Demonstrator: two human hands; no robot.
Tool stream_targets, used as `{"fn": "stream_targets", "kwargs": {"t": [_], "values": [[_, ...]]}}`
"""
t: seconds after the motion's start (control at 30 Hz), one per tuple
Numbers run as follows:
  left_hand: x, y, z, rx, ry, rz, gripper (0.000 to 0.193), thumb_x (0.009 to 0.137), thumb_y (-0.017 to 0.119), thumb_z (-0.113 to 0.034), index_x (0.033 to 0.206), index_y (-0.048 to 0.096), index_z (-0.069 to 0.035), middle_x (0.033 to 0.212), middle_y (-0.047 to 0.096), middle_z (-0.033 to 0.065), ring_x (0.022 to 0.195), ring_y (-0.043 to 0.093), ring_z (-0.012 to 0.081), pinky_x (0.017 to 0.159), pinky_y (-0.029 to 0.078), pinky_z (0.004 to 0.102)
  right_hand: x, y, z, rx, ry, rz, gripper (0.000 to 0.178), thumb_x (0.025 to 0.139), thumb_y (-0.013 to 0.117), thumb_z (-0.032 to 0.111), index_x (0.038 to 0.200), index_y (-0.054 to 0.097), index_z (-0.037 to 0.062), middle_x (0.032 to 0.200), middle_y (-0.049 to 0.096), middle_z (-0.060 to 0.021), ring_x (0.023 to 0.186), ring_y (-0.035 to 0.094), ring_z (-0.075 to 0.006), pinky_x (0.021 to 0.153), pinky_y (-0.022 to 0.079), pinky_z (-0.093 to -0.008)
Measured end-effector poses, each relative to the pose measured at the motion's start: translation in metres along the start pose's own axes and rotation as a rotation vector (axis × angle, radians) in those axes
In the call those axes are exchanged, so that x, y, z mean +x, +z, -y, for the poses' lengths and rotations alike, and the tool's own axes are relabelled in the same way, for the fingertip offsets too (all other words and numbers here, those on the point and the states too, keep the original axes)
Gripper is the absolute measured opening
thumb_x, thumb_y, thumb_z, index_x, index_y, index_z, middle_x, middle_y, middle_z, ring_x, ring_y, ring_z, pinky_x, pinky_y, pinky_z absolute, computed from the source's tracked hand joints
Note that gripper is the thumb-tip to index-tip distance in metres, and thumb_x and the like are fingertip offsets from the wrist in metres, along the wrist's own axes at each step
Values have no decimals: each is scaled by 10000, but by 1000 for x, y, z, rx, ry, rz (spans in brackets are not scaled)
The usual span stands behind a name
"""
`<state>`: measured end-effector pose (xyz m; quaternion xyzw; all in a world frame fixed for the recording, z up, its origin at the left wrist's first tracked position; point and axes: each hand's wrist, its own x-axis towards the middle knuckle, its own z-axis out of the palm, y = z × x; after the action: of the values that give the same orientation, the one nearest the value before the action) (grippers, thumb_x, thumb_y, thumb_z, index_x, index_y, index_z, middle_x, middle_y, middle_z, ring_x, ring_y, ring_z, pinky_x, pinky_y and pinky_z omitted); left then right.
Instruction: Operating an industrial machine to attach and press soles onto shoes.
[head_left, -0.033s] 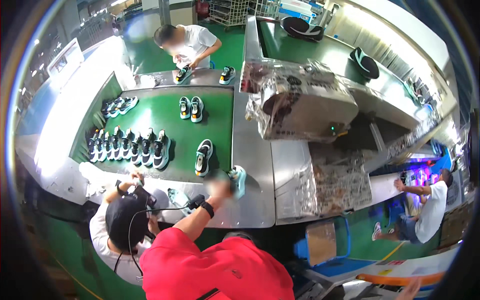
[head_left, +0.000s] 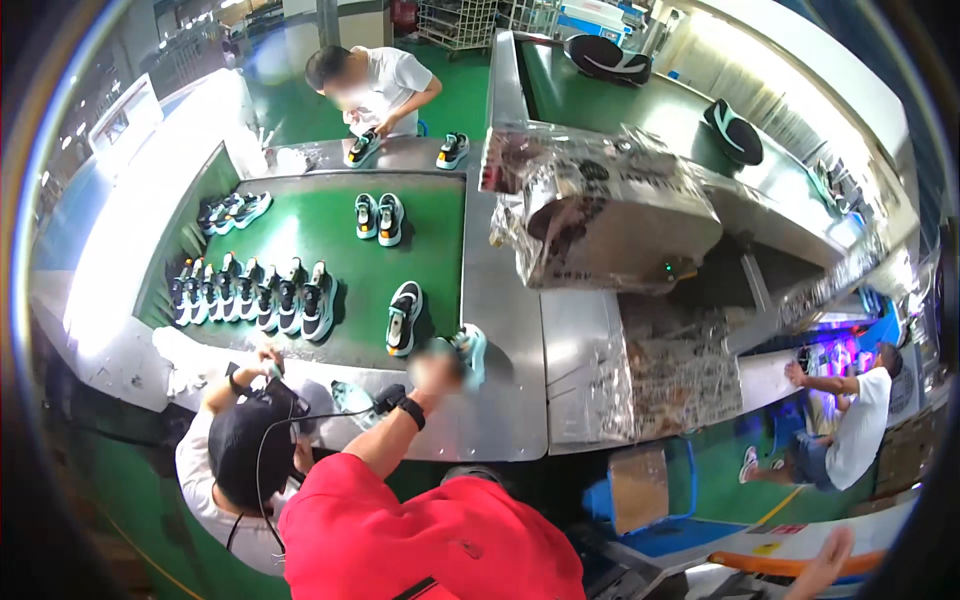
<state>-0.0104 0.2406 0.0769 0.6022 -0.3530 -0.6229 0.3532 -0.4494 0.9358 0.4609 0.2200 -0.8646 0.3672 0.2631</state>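
One pale-blue shoe (head_left: 474, 352) is at your left hand (head_left: 435, 380), over the metal table (head_left: 512, 400) by the green belt's (head_left: 330, 222) near right corner; blur hides your fingers, so I cannot tell whether they grip it. Another hand (head_left: 826, 566) rises open at lower right — whether it's your right, I cannot tell. Just beyond your left stands a single shoe (head_left: 404, 318), with a row of shoes (head_left: 317, 302) further left. Dark print covers the clear wrap (head_left: 640, 190) — no label on your shoe is legible.
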Motion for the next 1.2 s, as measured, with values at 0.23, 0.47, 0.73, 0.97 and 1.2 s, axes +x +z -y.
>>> {"fn": "stream_targets", "kwargs": {"t": [0.23, 0.47, 0.73, 0.97, 1.2], "values": [[183, 37, -60, 107, 240, -209, 351, 665, 692, -271, 527, 489, -19, 511, 479, 58, 498, 474, 174, 488, 369, 377, 158, 291, 444, -202, -820, 274, 508, 839, 511, -101, 1333, 518, 21, 1336, 556, -112, 1236, 514, -225, 1053, 373, -337], [350, 4, -111, 275, 196, -417, 405, 710, 652, -319, 906, 616, 33, 913, 653, 273, 905, 639, 421, 806, 503, 461, 184, 546, 661, -125, -1385, 437, 577, 803, 592, 64, 1370, 484, 75, 1405, 490, -152, 1337, 424, -319, 1121, 312, -394], [400, 19, -89, 608, 691, -440, 457, 782, 617, -121, 1212, 538, 13, 1313, 494, 273, 1213, 485, 412, 1007, 416, 442, 201, 687, 724, -90, -1399, 504, 361, 806, 698, 163, 1113, 549, 44, 1137, 571, -149, 1066, 553, -331, 935, 430, -364], [220, 66, -73, -101, 409, -154, 299, 883, 648, -108, 1135, 629, 50, 1307, 568, 183, 1264, 507, 274, 1028, 409, 352, 245, 682, 656, -22, -864, 437, 477, 729, 762, 242, 1110, 578, 22, 968, 640, -147, 876, 626, -228, 762, 504, -354], [10, 106, -42, -184, 65, 619, 254, 915, 584, -195, 1027, 594, 32, 947, 628, 85, 879, 599, 168, 787, 499, 337, 244, 623, 628, 268, -623, 362, 546, 629, 785, 266, 1099, 683, 8, 850, 712, -172, 763, 694, -244, 759, 543, -339]]}}
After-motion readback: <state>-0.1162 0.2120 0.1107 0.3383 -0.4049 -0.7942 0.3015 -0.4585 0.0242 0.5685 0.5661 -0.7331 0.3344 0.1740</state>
